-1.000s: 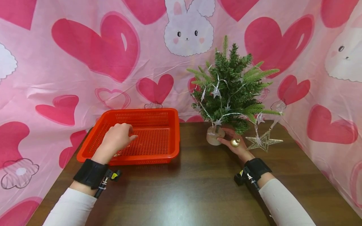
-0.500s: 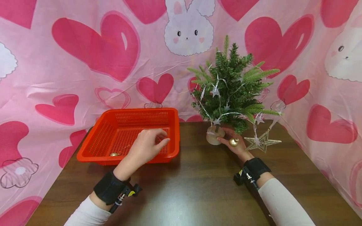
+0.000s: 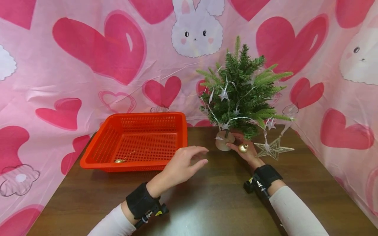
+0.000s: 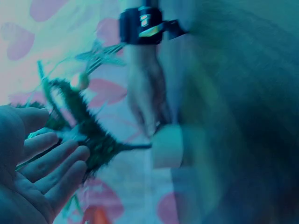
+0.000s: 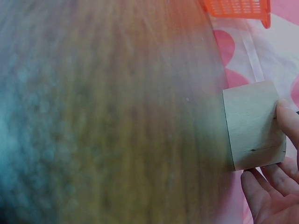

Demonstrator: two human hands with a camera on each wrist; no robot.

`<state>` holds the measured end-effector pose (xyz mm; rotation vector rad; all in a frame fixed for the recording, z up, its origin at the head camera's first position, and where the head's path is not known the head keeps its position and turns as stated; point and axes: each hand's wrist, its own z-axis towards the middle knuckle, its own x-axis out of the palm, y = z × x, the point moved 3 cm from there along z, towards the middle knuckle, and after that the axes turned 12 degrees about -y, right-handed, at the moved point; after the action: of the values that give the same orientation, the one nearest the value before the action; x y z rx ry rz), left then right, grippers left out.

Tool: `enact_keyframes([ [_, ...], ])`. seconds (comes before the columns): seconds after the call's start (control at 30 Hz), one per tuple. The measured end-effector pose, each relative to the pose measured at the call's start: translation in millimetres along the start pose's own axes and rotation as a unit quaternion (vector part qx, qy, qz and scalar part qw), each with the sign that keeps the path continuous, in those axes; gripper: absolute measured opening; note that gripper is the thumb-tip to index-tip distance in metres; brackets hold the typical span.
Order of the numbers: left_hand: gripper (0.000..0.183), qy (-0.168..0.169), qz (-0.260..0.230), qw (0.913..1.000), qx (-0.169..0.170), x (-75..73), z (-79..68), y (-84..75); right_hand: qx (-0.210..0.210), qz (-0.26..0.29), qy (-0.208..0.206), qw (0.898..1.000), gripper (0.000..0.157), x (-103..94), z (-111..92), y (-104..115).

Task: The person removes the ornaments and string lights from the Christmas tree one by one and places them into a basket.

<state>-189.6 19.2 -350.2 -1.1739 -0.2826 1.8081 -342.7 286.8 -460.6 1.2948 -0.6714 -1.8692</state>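
A small artificial Christmas tree [image 3: 245,88] stands on a round wooden base [image 3: 223,142] at the back right, wound with star-shaped string lights [image 3: 223,94]. My right hand [image 3: 251,158] holds that base at its right side; in the right wrist view, thumb and fingers reach round the wood [image 5: 254,128]. From low branches hang a gold bauble [image 3: 243,148], in front of the right hand, and a glittery gold star [image 3: 275,149]. My left hand [image 3: 181,166] is over the table, left of the base, fingers loosely bent with nothing in them.
An orange-red plastic basket [image 3: 133,167] sits at the back left. Inside, near its front wall, lies a small gold ornament [image 3: 119,161] with a thin cord. The brown wooden table [image 3: 218,203] meets a pink heart-print cloth [image 3: 165,65] behind and at the sides.
My left hand has moved right from over the basket, past its right front corner, to over the table near the tree. The right hand stays at the base.
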Motion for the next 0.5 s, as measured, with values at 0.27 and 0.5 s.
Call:
enact_keyframes([
  [0.27,0.042,0.018,-0.021,0.9996,0.007,39.0,10.1,-10.9,-0.029,-0.002,-0.012,0.999,0.058,-4.6,-6,16],
  [0.5,0.049,0.029,-0.033,0.9989,0.017,70.9,18.3,-18.7,-0.030,0.096,0.015,0.995,0.049,6.7,6,-8],
])
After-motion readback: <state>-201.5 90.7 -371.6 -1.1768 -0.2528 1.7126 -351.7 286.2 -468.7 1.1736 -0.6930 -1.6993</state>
